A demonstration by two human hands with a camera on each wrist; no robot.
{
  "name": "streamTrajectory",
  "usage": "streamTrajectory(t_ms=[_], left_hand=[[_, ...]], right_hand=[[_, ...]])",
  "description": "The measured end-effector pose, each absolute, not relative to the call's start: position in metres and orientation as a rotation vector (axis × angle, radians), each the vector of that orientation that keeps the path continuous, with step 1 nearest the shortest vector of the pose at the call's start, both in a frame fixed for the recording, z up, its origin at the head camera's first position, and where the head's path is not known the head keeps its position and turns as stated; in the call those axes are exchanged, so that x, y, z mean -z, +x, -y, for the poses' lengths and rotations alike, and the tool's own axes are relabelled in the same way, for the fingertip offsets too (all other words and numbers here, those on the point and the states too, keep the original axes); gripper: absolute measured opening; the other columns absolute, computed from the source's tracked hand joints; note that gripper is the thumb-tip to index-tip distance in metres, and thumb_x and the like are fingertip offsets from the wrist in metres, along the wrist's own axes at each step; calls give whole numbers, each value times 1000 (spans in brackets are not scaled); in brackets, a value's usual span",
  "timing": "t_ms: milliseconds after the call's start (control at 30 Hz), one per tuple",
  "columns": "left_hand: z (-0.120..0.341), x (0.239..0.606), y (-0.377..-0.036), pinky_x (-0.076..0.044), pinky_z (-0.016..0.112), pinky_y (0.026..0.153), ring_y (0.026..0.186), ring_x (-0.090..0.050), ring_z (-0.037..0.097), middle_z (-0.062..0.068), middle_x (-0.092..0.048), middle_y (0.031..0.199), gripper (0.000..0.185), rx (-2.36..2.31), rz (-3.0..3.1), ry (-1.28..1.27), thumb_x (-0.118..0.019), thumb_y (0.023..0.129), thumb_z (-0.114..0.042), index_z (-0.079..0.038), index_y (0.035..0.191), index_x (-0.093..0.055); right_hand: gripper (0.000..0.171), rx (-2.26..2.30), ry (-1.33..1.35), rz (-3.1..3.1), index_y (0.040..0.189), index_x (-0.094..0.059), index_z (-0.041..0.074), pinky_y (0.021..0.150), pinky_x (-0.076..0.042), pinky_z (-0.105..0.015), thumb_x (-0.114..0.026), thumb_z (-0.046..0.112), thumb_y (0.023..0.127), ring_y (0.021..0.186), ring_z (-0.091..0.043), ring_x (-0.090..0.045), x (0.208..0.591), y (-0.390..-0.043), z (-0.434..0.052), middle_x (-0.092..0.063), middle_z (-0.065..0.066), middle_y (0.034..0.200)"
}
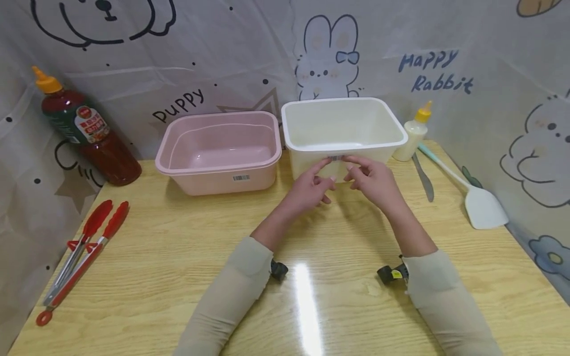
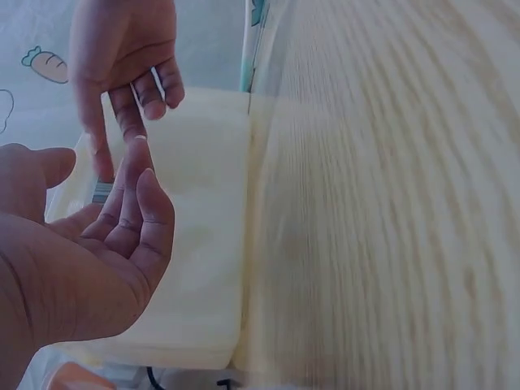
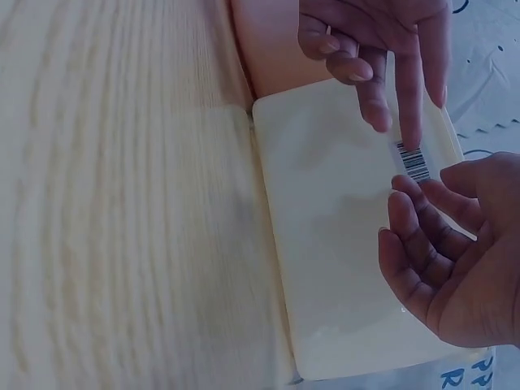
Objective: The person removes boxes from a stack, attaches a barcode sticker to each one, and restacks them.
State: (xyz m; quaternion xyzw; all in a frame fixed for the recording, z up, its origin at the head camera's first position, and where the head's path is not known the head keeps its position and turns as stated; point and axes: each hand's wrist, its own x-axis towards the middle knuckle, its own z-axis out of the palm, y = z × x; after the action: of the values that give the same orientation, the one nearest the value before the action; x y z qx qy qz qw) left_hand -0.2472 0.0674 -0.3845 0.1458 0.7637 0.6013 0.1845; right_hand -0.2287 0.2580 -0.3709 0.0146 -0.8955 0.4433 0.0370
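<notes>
A white plastic basin [image 1: 396,141] stands at the back of the wooden table [image 1: 178,257], with a small barcode sticker [image 1: 335,158] on its front wall. Both hands hover right in front of that wall. My left hand [image 1: 311,188] stretches its index finger to the sticker [image 3: 416,162], the other fingers loosely bent. My right hand [image 1: 374,183] faces it from the right, index finger reaching to the sticker [image 2: 101,192] too. Neither hand holds anything. In the left wrist view my left hand [image 2: 89,268] shows palm up beside the basin wall [image 2: 203,244]; the right wrist view shows my right hand [image 3: 455,268] likewise.
A pink basin [image 1: 222,180] sits just left of the white one. A dark sauce bottle [image 1: 89,133] stands at the back left, with red tongs [image 1: 82,252] lying near the left edge. On the right are a small squeeze bottle [image 1: 414,133], a knife [image 1: 423,178] and a white spatula [image 1: 483,205].
</notes>
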Motion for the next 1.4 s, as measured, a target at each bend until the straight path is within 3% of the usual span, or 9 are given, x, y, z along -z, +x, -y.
streamTrajectory(t_ms=[200, 500, 700, 933, 1100, 1267, 1400], left_hand=[[-68, 385, -246, -54, 34, 68, 90, -71, 45, 18, -73, 117, 59, -1675, -2127, 414, -57, 104, -30, -38, 158, -33], [-65, 380, -246, -57, 55, 82, 89, -71, 46, 17, -73, 115, 57, -1726, -2153, 409, -57, 104, -32, -37, 157, -35], [-67, 387, -244, -59, 47, 79, 87, -71, 42, 19, -73, 116, 60, -1672, -2156, 422, -57, 105, -30, -36, 159, -31], [-67, 381, -245, -57, 37, 69, 83, -72, 36, 12, -74, 111, 57, -1699, -2180, 436, -56, 104, -33, -38, 157, -34], [-67, 391, -246, -54, 28, 65, 86, -73, 37, 16, -74, 117, 62, -1599, -2176, 441, -57, 104, -35, -37, 159, -29], [-66, 386, -247, -55, 35, 68, 89, -72, 42, 17, -73, 116, 59, -1646, -2208, 438, -58, 104, -32, -36, 157, -34], [-67, 383, -247, -55, 37, 69, 88, -72, 45, 19, -73, 115, 59, -1675, -2198, 463, -58, 104, -31, -35, 158, -34]], right_hand=[[40, -1392, 90, 2787, 142, -61, 20, 67, -56, -30, -51, 33, 105, 83, -32, -70, 373, -229, -255, -76, -18, 101], [39, -1375, 72, 2733, 140, -61, 18, 73, -59, -34, -52, 33, 106, 81, -35, -70, 373, -229, -258, -75, -21, 100], [43, -1366, 135, 2812, 146, -55, 19, 68, -55, -30, -53, 34, 105, 86, -39, -71, 375, -229, -254, -76, -20, 104], [40, -1354, 112, 2780, 144, -57, 21, 69, -56, -29, -53, 28, 105, 79, -32, -70, 372, -228, -254, -76, -20, 100], [43, -1363, 130, 2843, 146, -55, 20, 64, -53, -28, -53, 31, 105, 86, -38, -71, 376, -228, -254, -75, -20, 104], [40, -1339, 96, 2782, 143, -57, 21, 71, -56, -30, -52, 33, 105, 84, -37, -71, 371, -227, -256, -75, -21, 102], [41, -1331, 104, 2821, 143, -57, 18, 69, -55, -30, -52, 32, 105, 85, -37, -71, 373, -228, -257, -75, -21, 104]])
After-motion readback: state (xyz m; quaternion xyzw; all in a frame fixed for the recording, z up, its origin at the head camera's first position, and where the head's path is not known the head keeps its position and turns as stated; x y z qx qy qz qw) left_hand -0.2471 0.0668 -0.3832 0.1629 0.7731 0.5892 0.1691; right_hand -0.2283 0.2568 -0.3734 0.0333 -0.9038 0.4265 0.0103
